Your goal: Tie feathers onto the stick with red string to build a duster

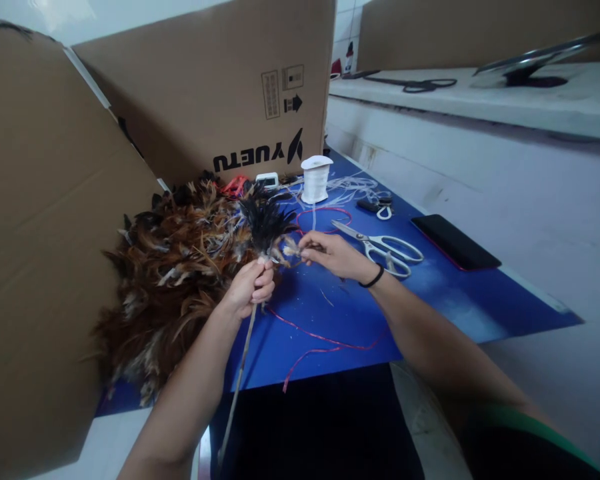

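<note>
We count two hands, both busy. Left hand [250, 290], center: closed in a fist on one stick [245, 353], just under one black plume [265, 217]. Right hand [337, 257], right of center: narrow pinch on one pale tuft [293, 248], just beside the plume's base; we can't tell whether the two touch. One black band [377, 275] on the right wrist.

One feather pile [165, 293] fills left of center, too many feathers to count. One spool [315, 181], upright, above the right hand; white strands [353, 187] beside it, tangled, no count. Big scissors [380, 248], one pair, blades apart, just right of the right hand. One small black tool [375, 205] above them. One phone [455, 240], right of frame, near the table's right edge. One white gadget [267, 180] above the plume. Red cord [325, 343] below the hands, another stretch looping above; can't tell if it's one piece. Upper right, one ledge [580, 100] with one dark pair of scissors [425, 85].

Edges: the blue table [360, 327] ends in the lower middle, its corner reaching far right. The stick runs down past that front edge. Two cardboard panels, left panel [40, 233] and printed panel [220, 100], wall in the left and back. The pile crowds the left hand's side; we see more room between the right forearm, the phone and the right corner, and some below the hands, with only cord crossing.
</note>
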Action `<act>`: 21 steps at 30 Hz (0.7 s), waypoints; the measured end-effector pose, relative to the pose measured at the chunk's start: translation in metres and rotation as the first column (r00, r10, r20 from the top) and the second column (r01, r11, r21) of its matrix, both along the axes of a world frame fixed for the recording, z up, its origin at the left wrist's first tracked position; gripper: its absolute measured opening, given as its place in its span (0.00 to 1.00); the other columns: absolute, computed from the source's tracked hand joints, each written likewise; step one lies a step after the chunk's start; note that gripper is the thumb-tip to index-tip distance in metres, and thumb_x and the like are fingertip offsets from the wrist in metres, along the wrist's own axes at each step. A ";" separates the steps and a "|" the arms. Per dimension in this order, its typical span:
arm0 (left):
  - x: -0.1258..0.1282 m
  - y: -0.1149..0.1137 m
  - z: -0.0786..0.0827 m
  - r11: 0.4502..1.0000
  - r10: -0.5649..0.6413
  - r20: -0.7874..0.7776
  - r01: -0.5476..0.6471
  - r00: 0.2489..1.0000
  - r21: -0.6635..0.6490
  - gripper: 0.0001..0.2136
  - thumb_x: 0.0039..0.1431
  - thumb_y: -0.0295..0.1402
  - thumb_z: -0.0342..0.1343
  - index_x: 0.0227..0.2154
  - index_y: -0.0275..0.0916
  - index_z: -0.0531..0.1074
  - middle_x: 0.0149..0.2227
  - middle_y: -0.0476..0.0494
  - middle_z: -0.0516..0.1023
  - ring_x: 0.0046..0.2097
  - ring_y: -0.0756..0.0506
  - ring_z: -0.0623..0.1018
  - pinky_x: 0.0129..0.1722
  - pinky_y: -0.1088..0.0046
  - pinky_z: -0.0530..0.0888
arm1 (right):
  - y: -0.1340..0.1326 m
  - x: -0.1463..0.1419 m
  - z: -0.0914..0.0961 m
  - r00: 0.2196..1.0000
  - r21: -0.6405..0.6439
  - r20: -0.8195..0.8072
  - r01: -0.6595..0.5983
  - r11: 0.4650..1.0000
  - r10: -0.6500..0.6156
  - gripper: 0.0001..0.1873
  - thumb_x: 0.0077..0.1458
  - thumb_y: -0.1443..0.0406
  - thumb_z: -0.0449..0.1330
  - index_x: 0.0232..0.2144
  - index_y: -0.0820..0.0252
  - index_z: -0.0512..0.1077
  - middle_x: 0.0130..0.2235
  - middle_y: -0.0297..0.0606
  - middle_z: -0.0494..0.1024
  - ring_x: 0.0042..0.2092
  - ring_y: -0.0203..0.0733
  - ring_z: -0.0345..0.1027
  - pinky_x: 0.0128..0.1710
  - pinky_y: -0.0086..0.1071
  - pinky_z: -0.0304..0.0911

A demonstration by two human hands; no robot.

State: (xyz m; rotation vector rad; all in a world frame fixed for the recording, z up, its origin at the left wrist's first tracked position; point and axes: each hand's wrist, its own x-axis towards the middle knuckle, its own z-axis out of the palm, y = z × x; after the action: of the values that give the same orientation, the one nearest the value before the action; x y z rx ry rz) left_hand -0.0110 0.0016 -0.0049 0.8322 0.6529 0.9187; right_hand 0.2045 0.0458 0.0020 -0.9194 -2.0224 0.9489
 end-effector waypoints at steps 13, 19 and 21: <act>0.003 -0.006 -0.001 0.986 -0.148 0.011 0.148 0.989 -0.079 0.09 0.58 0.36 0.53 0.29 0.37 0.61 0.17 0.59 0.51 0.12 0.59 0.49 0.08 0.87 0.47 | -0.003 -0.003 0.003 0.989 0.412 0.092 -0.143 0.900 0.115 0.09 0.57 0.70 0.53 0.37 0.60 0.73 0.35 0.38 0.74 0.38 0.37 0.66 0.41 0.34 0.62; 0.003 -0.006 -0.001 0.982 -0.170 -0.018 0.168 0.985 -0.091 0.09 0.58 0.36 0.52 0.30 0.37 0.61 0.17 0.59 0.51 0.12 0.59 0.49 0.09 0.86 0.47 | -0.003 -0.004 0.002 0.986 0.457 0.118 -0.157 0.875 0.115 0.10 0.58 0.70 0.52 0.36 0.60 0.73 0.33 0.38 0.72 0.36 0.37 0.65 0.39 0.33 0.61; 0.003 -0.006 -0.002 0.981 -0.177 -0.031 0.174 0.984 -0.091 0.09 0.59 0.37 0.52 0.30 0.37 0.61 0.17 0.59 0.51 0.12 0.59 0.49 0.09 0.86 0.47 | -0.003 -0.004 0.002 0.986 0.451 0.113 -0.163 0.878 0.124 0.10 0.58 0.70 0.52 0.36 0.59 0.73 0.33 0.37 0.72 0.37 0.37 0.65 0.40 0.33 0.61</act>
State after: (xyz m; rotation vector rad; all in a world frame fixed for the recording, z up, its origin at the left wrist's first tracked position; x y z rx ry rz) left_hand -0.0083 -0.0042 -0.0067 0.8166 0.6389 0.7104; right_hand 0.2008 0.0426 0.0039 -0.5583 -2.2723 0.4689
